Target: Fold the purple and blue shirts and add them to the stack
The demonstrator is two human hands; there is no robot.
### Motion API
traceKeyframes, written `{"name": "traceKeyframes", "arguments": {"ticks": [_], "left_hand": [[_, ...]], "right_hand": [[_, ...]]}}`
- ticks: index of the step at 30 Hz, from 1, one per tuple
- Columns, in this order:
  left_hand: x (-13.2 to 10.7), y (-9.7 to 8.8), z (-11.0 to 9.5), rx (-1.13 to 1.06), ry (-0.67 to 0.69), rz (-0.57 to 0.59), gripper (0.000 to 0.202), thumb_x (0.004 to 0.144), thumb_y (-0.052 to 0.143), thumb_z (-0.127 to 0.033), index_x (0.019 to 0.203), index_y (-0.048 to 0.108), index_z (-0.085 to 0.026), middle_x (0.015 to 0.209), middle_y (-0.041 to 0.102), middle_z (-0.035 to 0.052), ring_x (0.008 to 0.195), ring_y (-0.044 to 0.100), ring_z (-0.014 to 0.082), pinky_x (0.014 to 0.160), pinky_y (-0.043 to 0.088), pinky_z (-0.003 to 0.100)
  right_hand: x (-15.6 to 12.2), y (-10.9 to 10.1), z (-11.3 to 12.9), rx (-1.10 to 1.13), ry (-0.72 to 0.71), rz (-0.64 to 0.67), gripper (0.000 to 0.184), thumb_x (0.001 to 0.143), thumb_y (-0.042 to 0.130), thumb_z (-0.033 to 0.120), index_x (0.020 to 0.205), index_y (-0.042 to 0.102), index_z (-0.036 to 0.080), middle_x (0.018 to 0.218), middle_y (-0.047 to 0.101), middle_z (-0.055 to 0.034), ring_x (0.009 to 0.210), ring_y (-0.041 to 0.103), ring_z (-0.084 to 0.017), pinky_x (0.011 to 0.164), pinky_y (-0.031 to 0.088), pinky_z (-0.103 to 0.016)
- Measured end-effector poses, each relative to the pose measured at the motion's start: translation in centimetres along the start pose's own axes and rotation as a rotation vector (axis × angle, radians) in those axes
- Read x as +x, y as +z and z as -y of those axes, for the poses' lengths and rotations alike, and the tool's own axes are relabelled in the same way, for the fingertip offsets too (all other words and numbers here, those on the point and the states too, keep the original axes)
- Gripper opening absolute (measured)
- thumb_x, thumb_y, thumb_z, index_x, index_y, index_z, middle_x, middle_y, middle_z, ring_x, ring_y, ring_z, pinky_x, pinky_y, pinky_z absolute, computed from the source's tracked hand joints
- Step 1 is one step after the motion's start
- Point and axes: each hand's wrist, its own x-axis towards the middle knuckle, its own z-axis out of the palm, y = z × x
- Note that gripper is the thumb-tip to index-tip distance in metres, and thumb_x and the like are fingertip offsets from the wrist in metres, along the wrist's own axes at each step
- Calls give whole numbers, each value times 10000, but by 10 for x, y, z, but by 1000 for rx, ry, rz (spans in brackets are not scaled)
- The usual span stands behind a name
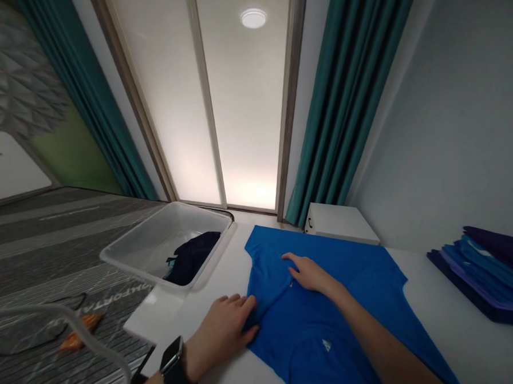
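Blue shirt (312,312) spread on table (455,333), near. Left hand (224,328) at its left edge, right hand (311,274) farther, on top; cannot tell whether either grip pinches cloth. Folded stack (491,280) right; bin (151,243) with dark garment (197,257) far left.

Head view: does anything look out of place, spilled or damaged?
A crumpled orange item lies on the grey striped surface at lower left, oddly apart from the bin and folded stack; its identity is unclear. The blue shirt shows no damage.
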Motion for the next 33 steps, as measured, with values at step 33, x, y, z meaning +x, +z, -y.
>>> {"name": "traceKeyframes", "arguments": {"ticks": [33], "left_hand": [[6,-1,21,-106,60,-245,279,975,338,-201,1089,592,-207,1017,649,78,919,594,211,827,459,347]], "right_hand": [[-16,-16,18,-301,87,40,528,889,446,212,1416,437,247,1286,593,-138,1123,579,-297,874,452,-398]]}}
